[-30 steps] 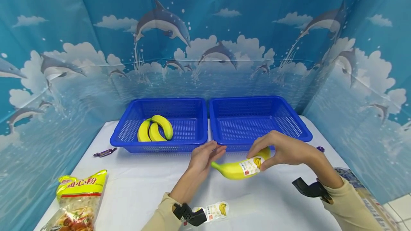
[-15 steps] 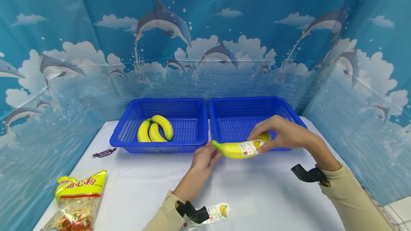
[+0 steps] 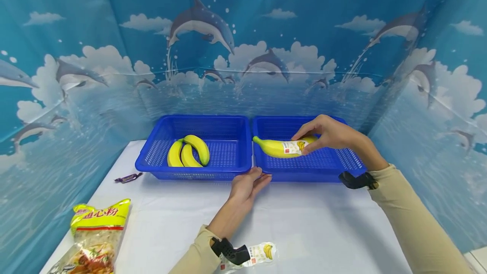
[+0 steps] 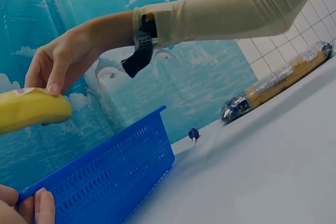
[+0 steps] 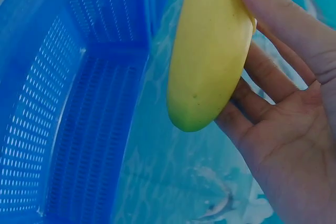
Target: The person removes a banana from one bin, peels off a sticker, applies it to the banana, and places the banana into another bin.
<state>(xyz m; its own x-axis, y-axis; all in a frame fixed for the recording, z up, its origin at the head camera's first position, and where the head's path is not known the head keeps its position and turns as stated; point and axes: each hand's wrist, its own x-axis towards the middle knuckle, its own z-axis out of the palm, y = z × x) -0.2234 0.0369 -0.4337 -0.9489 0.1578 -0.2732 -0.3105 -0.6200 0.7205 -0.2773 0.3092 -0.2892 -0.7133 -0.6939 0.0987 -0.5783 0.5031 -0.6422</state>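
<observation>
Over the right blue basket (image 3: 294,176), my right hand (image 3: 332,132) holds a yellow banana (image 3: 274,147) between thumb and fingers. A white label (image 3: 292,147) with a printed banana picture lies along its side. The banana's green stem end points left, and in the right wrist view its blunt tip (image 5: 191,114) hangs free beside the basket wall. My left hand (image 3: 243,187) grips the front rim of the right basket near its left corner; in the left wrist view its fingers (image 4: 45,208) are on the rim. Several bananas (image 3: 186,152) lie in the left blue basket (image 3: 194,175).
A banana label in clear wrapping (image 3: 262,253) lies by my left wrist. A yellow-topped food bag (image 3: 99,236) stands at front left, a purple-wrapped candy (image 3: 128,178) behind it. Another candy (image 4: 193,134) and a long packet (image 4: 278,85) lie to the right. A dolphin curtain (image 3: 266,96) stands behind.
My right hand has carried the banana from above the table, upward and away, to over the right basket. My left hand has moved slightly forward onto that basket's rim.
</observation>
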